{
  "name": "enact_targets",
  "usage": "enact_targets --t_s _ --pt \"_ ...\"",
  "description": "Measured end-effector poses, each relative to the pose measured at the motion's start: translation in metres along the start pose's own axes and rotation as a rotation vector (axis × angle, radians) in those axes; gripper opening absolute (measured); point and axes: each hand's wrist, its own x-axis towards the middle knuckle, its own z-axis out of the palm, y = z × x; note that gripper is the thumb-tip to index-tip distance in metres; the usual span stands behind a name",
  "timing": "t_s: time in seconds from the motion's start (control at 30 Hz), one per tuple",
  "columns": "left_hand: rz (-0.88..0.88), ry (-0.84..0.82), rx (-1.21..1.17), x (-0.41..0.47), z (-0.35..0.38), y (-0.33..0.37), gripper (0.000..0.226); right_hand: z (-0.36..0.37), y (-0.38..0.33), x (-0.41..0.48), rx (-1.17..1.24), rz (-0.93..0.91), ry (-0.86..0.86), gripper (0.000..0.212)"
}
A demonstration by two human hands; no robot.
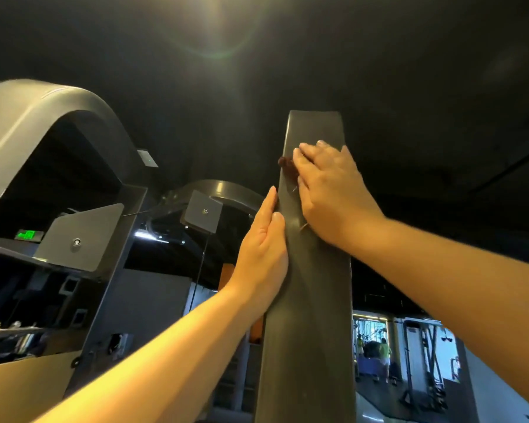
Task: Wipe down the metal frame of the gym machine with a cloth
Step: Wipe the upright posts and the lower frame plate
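Head view: metal frame [310,300] upright runs up the picture centre. It looks rigid, smooth and probably slick, so it needs bracing, not lifting. Cloth [285,164] is dark red, soft and light, mostly hidden, one bit peeking out upper centre; best pinned under the palm. Right hand [329,190] is flat, fingers spread, pressing cloth onto the metal. Left hand [261,254] sits lower, fingers straight along the left edge, gripping nothing. Both arms reach upward.

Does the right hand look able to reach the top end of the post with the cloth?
Probably yes: the right hand presses the cloth on the post just below its top end, with only bare metal between.
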Motion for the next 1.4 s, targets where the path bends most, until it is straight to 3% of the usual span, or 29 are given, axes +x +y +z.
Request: enact_targets --t_s 0.13,0.23,0.33,0.43,0.53,0.7,0.9,1.0,1.2,1.4 --pt "0.016 -0.009 -0.098 0.003 0.001 -0.004 0.037 0.003 -0.014 -0.047 0.159 -0.078 -0.028 0.057" --pt "-0.001 -0.015 -0.138 0.004 0.000 -0.008 0.035 -0.004 0.005 -0.032 0.074 -0.096 -0.069 0.055" --pt "0.008 -0.036 -0.150 0.007 -0.002 -0.009 0.041 -0.008 0.015 0.011 -0.062 0.060 -0.018 0.055" --pt "-0.006 -0.059 -0.161 0.008 -0.004 -0.007 0.042 -0.005 0.003 0.018 -0.045 0.153 -0.006 0.054" --pt "0.025 -0.080 -0.161 0.021 -0.007 -0.005 0.037 0.001 -0.017 -0.021 0.069 0.084 0.020 0.050" --pt "-0.009 -0.133 -0.271 0.033 -0.004 -0.011 0.046 -0.007 -0.013 -0.037 0.119 0.019 -0.113 0.055" --pt "-0.003 -0.140 -0.320 0.031 -0.005 -0.017 0.054 0.007 -0.022 0.005 -0.031 0.230 0.070 0.048" --pt "0.015 -0.152 -0.346 0.029 -0.007 -0.020 0.048 0.016 -0.039 -0.025 0.109 0.214 0.130 0.042" --pt "0.015 -0.218 -0.412 0.027 -0.011 -0.021 0.048 0.003 -0.025 -0.037 0.166 0.104 -0.028 0.044" --pt "-0.014 -0.202 -0.437 0.022 -0.013 -0.018 0.050 0.004 -0.021 -0.011 0.063 0.195 0.050 0.046"
